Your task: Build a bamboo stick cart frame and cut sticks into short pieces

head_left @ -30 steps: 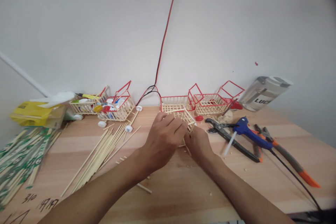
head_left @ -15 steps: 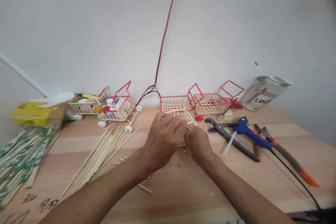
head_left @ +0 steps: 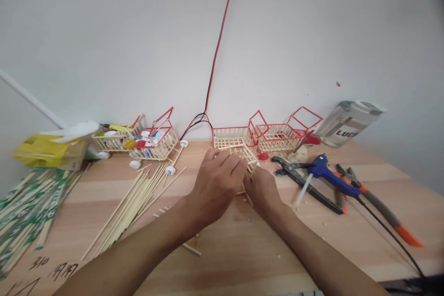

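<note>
Both hands meet at the middle of the wooden table around a small basket of pale wooden sticks (head_left: 250, 159). My left hand (head_left: 219, 185) lies over its left and near side with the fingers curled round it. Low at the basket's right end, my right hand (head_left: 263, 189) is closed against it; its fingertips are hidden. A few stick ends poke out below, between the hands. Just behind stands a red-rimmed stick basket (head_left: 231, 136), and to its right another red-rimmed basket (head_left: 277, 138) with a raised red handle.
Left are loose sticks (head_left: 133, 208), packaged sticks (head_left: 31, 212), a yellow bag (head_left: 40, 150), white bottle caps (head_left: 169, 170) and a basket of caps (head_left: 154, 145). Right are a blue glue gun (head_left: 333, 175), black pliers (head_left: 305, 182), orange-handled pliers (head_left: 385, 210) and a clear container (head_left: 347, 122).
</note>
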Demonstrator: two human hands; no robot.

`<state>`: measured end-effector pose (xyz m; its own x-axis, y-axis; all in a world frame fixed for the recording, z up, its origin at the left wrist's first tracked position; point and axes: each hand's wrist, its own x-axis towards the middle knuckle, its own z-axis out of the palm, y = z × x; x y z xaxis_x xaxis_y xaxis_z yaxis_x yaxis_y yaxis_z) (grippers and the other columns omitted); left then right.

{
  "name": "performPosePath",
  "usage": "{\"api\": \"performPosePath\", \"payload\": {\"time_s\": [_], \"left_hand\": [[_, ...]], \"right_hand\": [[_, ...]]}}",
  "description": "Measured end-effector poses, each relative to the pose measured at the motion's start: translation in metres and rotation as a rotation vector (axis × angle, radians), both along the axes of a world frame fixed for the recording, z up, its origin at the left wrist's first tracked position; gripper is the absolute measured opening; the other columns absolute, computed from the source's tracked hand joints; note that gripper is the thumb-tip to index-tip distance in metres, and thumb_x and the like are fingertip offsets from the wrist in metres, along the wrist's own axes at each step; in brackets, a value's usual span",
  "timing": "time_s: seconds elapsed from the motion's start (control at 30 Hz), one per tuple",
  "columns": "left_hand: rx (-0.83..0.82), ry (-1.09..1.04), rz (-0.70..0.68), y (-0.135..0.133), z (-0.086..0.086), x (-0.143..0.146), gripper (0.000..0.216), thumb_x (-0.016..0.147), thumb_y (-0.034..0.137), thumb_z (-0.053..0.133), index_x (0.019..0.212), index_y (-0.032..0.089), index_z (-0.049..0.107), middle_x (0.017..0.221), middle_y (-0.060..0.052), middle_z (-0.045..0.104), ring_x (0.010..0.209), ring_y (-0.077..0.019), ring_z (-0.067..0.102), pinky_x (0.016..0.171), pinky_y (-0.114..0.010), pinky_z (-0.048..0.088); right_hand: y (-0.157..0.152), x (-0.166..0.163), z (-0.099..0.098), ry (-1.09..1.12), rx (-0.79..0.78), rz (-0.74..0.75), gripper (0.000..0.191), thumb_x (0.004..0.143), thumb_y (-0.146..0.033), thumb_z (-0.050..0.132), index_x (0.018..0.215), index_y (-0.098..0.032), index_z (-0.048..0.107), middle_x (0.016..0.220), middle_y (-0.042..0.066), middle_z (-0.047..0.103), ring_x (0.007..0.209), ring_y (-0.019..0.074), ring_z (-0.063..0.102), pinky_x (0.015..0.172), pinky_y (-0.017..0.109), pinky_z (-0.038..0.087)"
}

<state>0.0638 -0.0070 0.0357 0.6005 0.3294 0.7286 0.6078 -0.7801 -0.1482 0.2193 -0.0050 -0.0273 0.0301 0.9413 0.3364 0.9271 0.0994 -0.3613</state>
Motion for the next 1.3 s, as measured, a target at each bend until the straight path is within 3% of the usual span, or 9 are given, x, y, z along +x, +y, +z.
{"api": "performPosePath", "payload": {"time_s": [1.3], "left_hand": [[-0.004,-0.005,-0.005,-0.0017,0.0013,0.0005,0.016,0.093,0.015,0.044,0.081,0.016,0.055,0.076,-0.003,0.057,0.073,-0.0185,0.047,0.069,-0.035,0.034]], "right_hand": [[0.0004,-0.0012,0.0002,0.006,0.013,0.016,0.034,0.096,-0.033,0.033,0.087,-0.017,0.062,0.08,0.009,0.069,0.071,0.0206,0.061,0.059,0.028,0.029]]}}
